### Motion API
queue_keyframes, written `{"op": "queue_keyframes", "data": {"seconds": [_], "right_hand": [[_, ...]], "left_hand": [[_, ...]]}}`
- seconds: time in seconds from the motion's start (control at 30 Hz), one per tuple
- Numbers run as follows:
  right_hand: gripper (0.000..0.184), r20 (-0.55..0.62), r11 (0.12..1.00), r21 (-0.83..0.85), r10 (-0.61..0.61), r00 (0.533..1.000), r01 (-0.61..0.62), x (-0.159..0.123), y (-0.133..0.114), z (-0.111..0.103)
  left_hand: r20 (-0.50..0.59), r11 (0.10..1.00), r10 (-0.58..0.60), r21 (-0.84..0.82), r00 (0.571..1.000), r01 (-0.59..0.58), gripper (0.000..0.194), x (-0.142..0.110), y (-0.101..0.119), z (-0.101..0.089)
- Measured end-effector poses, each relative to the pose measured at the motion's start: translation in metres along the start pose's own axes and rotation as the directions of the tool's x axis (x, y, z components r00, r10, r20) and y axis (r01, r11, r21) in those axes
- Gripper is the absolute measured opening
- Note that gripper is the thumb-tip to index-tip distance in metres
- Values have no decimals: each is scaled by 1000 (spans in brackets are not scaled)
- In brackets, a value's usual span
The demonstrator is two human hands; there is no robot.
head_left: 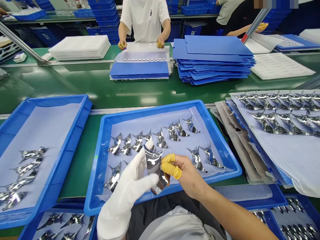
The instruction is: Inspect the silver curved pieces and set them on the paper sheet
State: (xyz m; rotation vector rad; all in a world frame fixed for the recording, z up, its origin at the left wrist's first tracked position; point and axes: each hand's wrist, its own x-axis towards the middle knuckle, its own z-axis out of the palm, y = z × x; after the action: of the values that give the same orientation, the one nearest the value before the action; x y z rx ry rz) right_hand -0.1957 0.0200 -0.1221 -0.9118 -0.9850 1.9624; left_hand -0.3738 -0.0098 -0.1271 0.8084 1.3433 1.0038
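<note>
Between my two hands is a shiny chrome part (153,160) with a curved, pointed outline, held over the near side of a blue tray (100,146). My left hand (132,181), in a white glove, grips its left side, thumb across the lower front. My right hand (181,171), with yellow finger cots on thumb and finger, pinches its right edge. Behind my hands, similar chrome parts (161,138) stand in a row on the tray's white liner. Two more chrome parts (197,159) lie to the right, and another (114,177) is at the left, beside my glove.
A second blue tray (85,110) with several chrome parts stands at left. To the right, chrome parts (282,121) sit on stacked sheets. Across the green bench (100,90), a co-worker (144,20) handles a sheet beside piled blue boards (215,60). More trays lie below.
</note>
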Motion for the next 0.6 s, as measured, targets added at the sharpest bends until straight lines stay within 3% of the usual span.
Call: {"op": "queue_keyframes", "data": {"seconds": [0.07, 0.1, 0.23, 0.43, 0.6], "right_hand": [[22, 8, 1000, 18, -8, 1000, 7, 1, 0, 2], [23, 15, 999, 33, -9, 1000, 9, 1, 0, 3], [26, 35, 996, 83, 6, 999, -9, -1, 3, 3], [29, 80, 986, 156, 45, 996, -57, -1, 6, 2], [38, 52, 898, 377, 223, 973, -226, 5, 13, 8]], "left_hand": [[101, 1000, 9, -22, 995, -6, 88, 0, 10, 9], [106, 999, 27, -32, 994, -23, 88, 0, 13, 12], [-30, 979, 84, -182, 996, -88, 54, 2, 12, 15], [-88, 967, 65, -239, 994, -84, 37, 9, 12, 19], [-143, 963, 72, -246, 987, -106, 19, 11, 13, 28]]}}
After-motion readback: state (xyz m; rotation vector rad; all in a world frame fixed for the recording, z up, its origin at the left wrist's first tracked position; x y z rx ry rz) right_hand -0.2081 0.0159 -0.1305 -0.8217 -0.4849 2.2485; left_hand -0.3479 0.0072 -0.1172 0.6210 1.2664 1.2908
